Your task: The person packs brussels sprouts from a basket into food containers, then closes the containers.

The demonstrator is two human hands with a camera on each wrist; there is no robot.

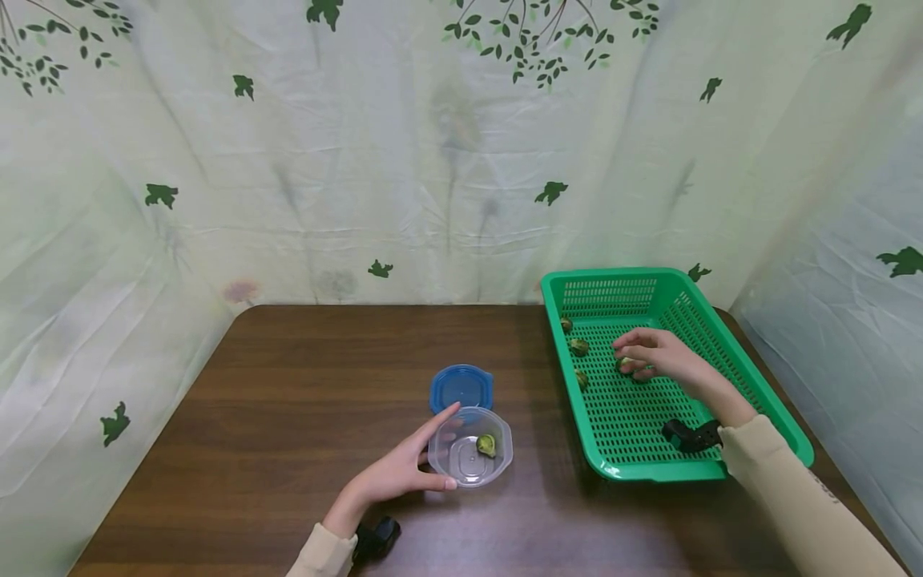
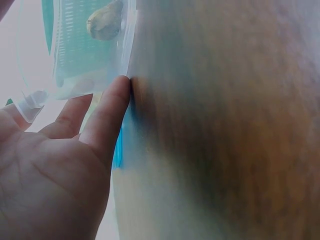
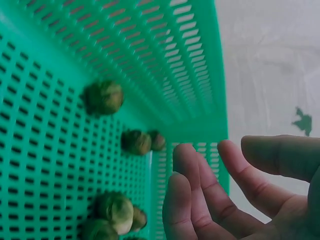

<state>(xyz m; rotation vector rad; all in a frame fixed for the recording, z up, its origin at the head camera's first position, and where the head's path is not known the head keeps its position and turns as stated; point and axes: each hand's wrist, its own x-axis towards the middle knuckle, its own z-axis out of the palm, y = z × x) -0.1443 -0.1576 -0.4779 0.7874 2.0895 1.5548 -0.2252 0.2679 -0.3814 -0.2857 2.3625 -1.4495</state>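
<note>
My left hand (image 1: 400, 465) holds a clear plastic container (image 1: 461, 474) from its left side, thumb near the front and fingers along the back. Inside the container lies one small round green-brown ball (image 1: 486, 445), pale on one side in the left wrist view. Just behind the container a blue lid (image 1: 461, 385) lies on the table. Over the green basket (image 1: 594, 449) hovers my right hand (image 1: 659, 357), its fingers loosely bent with nothing between them. Beneath it in the basket lie several similar balls (image 3: 116, 212), partly hidden by the hand in the head view.
More balls (image 1: 579, 347) lie along the basket's left wall. The basket stands at the right of the brown wooden table (image 1: 288, 401). A pale curtain (image 1: 404, 160) with leaf prints hangs behind the table, and others flank it.
</note>
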